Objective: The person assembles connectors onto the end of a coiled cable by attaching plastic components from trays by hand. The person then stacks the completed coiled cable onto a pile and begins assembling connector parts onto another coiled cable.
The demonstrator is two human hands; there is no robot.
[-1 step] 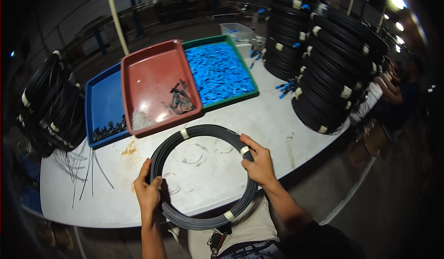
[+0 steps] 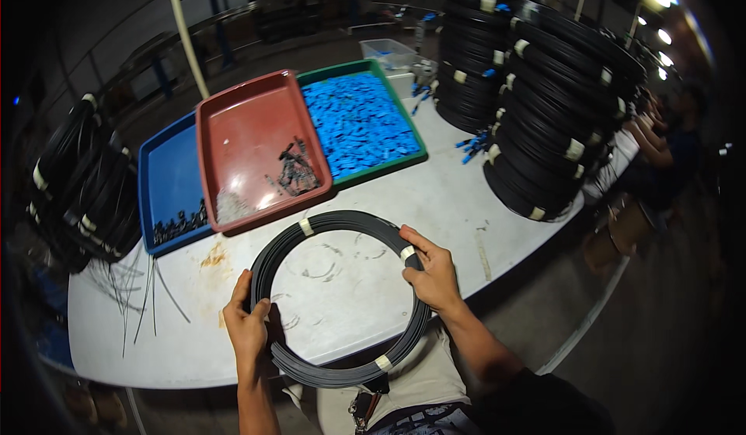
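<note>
And here the grey cable coil [image 2: 350, 220] is held between both hands: its left side is pinched between thumb and fingers by the left hand [image 2: 247, 318], its right side likewise by the right hand [image 2: 433, 276], close against a pale tape band [image 2: 408, 252]. Below the hands, the near arc is seen past the edge of the table [image 2: 458, 202]; if either pinch is loosened, the ring could be tipped downward. Strands could be sprung free if it is twisted. Ahead of the left hand, the red tray [image 2: 256, 124] could be knocked by a careless push.
</note>
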